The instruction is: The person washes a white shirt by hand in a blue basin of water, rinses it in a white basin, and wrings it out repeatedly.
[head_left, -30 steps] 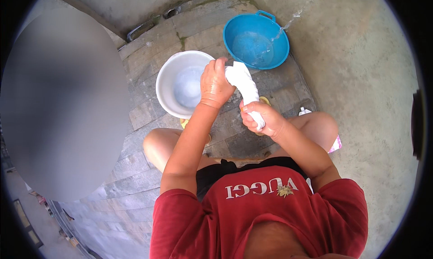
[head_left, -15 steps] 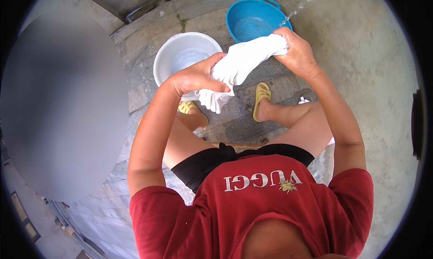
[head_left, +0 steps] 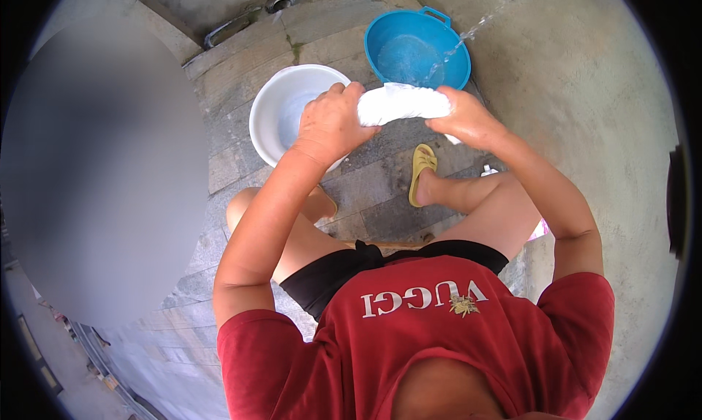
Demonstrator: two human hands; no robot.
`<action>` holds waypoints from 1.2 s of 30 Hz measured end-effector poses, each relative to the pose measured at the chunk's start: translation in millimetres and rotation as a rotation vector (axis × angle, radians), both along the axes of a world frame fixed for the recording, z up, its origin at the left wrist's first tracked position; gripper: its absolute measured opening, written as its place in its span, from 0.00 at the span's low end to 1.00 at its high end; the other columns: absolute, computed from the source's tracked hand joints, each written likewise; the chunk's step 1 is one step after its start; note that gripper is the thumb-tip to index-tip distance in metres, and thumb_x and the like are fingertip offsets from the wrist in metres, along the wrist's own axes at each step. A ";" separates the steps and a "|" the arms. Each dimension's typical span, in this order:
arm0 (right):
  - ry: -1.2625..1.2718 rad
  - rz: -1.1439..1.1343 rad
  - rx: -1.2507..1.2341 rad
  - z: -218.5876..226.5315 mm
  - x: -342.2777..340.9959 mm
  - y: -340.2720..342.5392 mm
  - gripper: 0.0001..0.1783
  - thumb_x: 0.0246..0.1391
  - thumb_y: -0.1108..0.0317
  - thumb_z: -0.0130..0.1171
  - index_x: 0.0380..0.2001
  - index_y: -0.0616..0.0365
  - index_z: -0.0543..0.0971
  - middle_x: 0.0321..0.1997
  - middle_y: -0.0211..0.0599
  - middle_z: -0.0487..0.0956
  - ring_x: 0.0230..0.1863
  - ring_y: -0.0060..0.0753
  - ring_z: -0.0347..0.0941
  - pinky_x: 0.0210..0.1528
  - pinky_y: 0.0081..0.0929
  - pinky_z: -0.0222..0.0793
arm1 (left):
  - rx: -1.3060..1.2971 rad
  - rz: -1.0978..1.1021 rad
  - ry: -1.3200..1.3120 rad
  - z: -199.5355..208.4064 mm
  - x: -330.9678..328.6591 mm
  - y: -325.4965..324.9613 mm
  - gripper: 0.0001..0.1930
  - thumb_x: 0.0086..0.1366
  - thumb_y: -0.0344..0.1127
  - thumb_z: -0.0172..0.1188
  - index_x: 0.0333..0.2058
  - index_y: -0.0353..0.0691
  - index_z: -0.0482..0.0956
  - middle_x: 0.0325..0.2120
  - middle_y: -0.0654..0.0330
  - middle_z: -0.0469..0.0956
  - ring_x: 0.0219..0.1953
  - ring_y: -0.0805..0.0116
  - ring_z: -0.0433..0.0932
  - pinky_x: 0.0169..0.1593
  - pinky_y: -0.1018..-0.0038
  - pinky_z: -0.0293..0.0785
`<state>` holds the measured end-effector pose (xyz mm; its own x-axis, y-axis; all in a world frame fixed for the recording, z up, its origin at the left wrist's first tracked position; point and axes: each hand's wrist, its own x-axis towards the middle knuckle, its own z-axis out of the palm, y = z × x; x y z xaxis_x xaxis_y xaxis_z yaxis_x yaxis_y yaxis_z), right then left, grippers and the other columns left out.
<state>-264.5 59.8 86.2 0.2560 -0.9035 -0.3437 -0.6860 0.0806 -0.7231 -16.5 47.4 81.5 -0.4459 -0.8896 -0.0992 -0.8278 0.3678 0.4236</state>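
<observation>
- Red short-sleeved fabric shirt (head_left: 424, 347) bears white capital lettering (head_left: 420, 300), upside-down.
- White cloth roll (head_left: 404, 104) is bunched, creased, slightly arched.
- Left hand (head_left: 333, 124), right hand (head_left: 468, 118): fingers grip opposite ends.

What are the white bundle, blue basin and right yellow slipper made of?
White bundle: likely fabric, matte; it bends and creases. Blue basin: probably plastic, smooth; same-coloured loop handle. Right yellow slipper: perhaps foam or rubber, matte; thick straps.

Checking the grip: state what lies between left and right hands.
Head view: a bunched white cloth spans from the left hand to the right hand.
</observation>
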 end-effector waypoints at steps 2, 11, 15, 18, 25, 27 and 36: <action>-0.408 -0.093 0.545 0.3 21.8 32.5 0.19 0.43 0.61 0.61 0.34 0.64 0.73 0.25 0.35 0.74 0.22 0.25 0.71 0.21 0.26 0.67 | -0.133 0.007 -0.042 -8.8 -2.1 -8.4 0.25 0.46 0.42 0.67 0.42 0.40 0.71 0.36 0.48 0.76 0.39 0.53 0.76 0.43 0.62 0.72; -1.640 -0.423 1.005 -15.6 107.8 59.5 0.09 0.50 0.61 0.57 0.29 0.52 0.70 0.20 0.25 0.68 0.17 0.16 0.62 0.13 0.11 0.53 | -0.029 0.611 1.685 -98.1 -57.0 16.8 0.18 0.59 0.41 0.56 0.45 0.41 0.65 0.35 0.56 0.71 0.36 0.65 0.71 0.42 0.70 0.69; -1.845 -0.639 0.763 -7.2 118.0 39.5 0.16 0.48 0.56 0.62 0.37 0.47 0.71 0.30 0.26 0.73 0.28 0.25 0.70 0.22 0.21 0.64 | 0.579 0.629 3.462 -113.6 -97.6 36.7 0.33 0.58 0.53 0.58 0.54 0.37 0.62 0.47 0.50 0.69 0.49 0.60 0.68 0.54 0.70 0.64; -1.716 -0.807 0.650 9.1 132.9 13.0 0.19 0.54 0.51 0.58 0.43 0.49 0.71 0.41 0.39 0.76 0.39 0.36 0.76 0.31 0.28 0.72 | 0.746 0.657 2.636 -162.5 -71.8 21.4 0.30 0.59 0.54 0.56 0.52 0.38 0.65 0.44 0.51 0.70 0.45 0.61 0.69 0.49 0.69 0.64; -0.948 -0.337 -0.465 38.8 16.7 63.7 0.22 0.56 0.70 0.55 0.53 0.60 0.67 0.47 0.42 0.74 0.49 0.32 0.71 0.44 0.26 0.70 | 1.021 0.384 1.649 -2.4 -51.7 19.0 0.22 0.63 0.56 0.49 0.42 0.43 0.72 0.27 0.57 0.74 0.26 0.67 0.74 0.27 0.72 0.71; -0.377 -0.471 -0.879 22.8 -15.7 63.1 0.32 0.48 0.73 0.62 0.57 0.59 0.63 0.54 0.45 0.69 0.55 0.40 0.66 0.51 0.32 0.66 | 1.319 0.313 1.800 15.8 -50.6 20.1 0.24 0.63 0.58 0.47 0.42 0.42 0.71 0.22 0.59 0.70 0.21 0.69 0.68 0.22 0.74 0.65; -0.365 -0.323 -1.344 -10.3 17.9 -23.9 0.37 0.40 0.69 0.65 0.56 0.53 0.63 0.64 0.49 0.59 0.65 0.51 0.55 0.64 0.40 0.53 | 1.599 -0.122 1.796 59.2 -79.5 77.0 0.33 0.62 0.63 0.46 0.49 0.37 0.62 0.17 0.58 0.66 0.11 0.69 0.63 0.14 0.73 0.61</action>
